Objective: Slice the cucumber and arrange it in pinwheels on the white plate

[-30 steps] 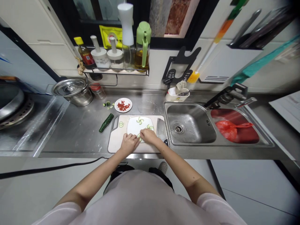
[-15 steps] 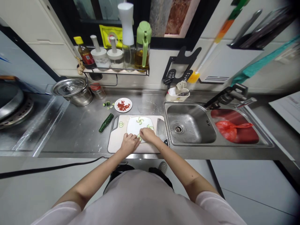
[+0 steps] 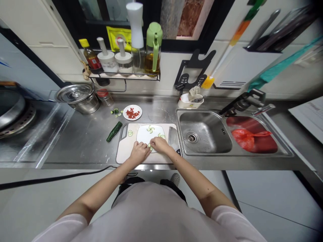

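A white square plate (image 3: 142,133) lies on the cutting board (image 3: 126,151), with thin cucumber slices (image 3: 150,129) set in small pinwheels on it. Over the plate's near edge, my left hand (image 3: 139,153) and my right hand (image 3: 159,145) meet at a group of cucumber slices (image 3: 150,147). Fingers of both are closed on or against these slices; the exact grip is too small to make out. A few more slices (image 3: 130,133) sit on the board's left side. The cleaver (image 3: 173,137) rests along its right side.
Left of the board lies a cucumber piece (image 3: 114,131). Behind stand a small plate (image 3: 125,116) of chopped red pieces, cucumber scraps (image 3: 115,111), a jar (image 3: 105,97) and a steel pot (image 3: 84,102). The sink (image 3: 207,134) adjoins on the right; a rack (image 3: 126,78) of bottles hangs above.
Both hands stay at the same cucumber slices, with only slight finger shifts; the right fingers appear lifted a little. The whole view has shifted very slightly.
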`<state>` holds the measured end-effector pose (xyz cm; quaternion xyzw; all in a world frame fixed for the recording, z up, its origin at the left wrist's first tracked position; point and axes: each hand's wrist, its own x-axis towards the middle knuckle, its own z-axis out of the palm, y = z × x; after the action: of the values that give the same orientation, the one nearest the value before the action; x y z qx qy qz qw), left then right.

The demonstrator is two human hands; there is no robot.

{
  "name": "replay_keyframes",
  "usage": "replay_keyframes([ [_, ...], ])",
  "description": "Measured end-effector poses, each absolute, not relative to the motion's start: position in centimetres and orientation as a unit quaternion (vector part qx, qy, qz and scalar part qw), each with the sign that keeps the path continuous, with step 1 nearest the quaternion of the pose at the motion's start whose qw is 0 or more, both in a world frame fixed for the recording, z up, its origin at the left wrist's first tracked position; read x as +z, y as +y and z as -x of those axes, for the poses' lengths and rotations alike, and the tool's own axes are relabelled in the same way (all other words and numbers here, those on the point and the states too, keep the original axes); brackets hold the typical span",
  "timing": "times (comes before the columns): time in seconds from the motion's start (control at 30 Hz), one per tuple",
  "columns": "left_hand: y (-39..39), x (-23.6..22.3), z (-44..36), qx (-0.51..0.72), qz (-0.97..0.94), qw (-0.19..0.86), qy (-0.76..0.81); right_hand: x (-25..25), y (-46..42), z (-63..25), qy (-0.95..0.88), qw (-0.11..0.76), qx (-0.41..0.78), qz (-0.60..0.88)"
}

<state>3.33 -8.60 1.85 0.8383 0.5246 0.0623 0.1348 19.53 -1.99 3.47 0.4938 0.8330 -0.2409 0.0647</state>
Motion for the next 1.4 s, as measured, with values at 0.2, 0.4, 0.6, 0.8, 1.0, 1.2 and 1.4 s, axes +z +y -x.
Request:
replay_keyframes([
  [0.2, -8.6, 1.6, -3.0, 0.120, -0.774, 0.167, 0.598, 3.4, -2.6, -19.9, 0.823, 0.030, -0.245, -0.511],
  [0.4, -8.7, 1.3, -2.8, 0.165, -0.719, 0.181, 0.650, 3.4, -2.8, -20.2, 0.824, 0.002, -0.242, -0.512],
  [0.6, -7.7, 1.2, -1.0, 0.262, -0.589, 0.180, 0.743, 3.6, -2.8, -20.7, 0.807, -0.067, -0.256, -0.528],
  [0.8, -6.6, 1.2, 1.2, 0.298, -0.474, 0.174, 0.810, 3.7, -2.9, -22.6, 0.765, -0.224, -0.280, -0.536],
  [1.0, -4.2, 1.7, 2.8, 0.212, -0.475, 0.148, 0.841, 2.7, -3.7, -24.1, 0.733, -0.278, -0.308, -0.539],
  [1.2, -2.4, 1.1, 3.0, 0.110, -0.476, 0.143, 0.860, 2.4, -4.6, -24.4, 0.724, -0.264, -0.321, -0.550],
  [1.4, -2.4, 0.3, 2.5, 0.101, -0.473, 0.143, 0.864, 2.5, -4.8, -24.7, 0.721, -0.260, -0.321, -0.556],
])
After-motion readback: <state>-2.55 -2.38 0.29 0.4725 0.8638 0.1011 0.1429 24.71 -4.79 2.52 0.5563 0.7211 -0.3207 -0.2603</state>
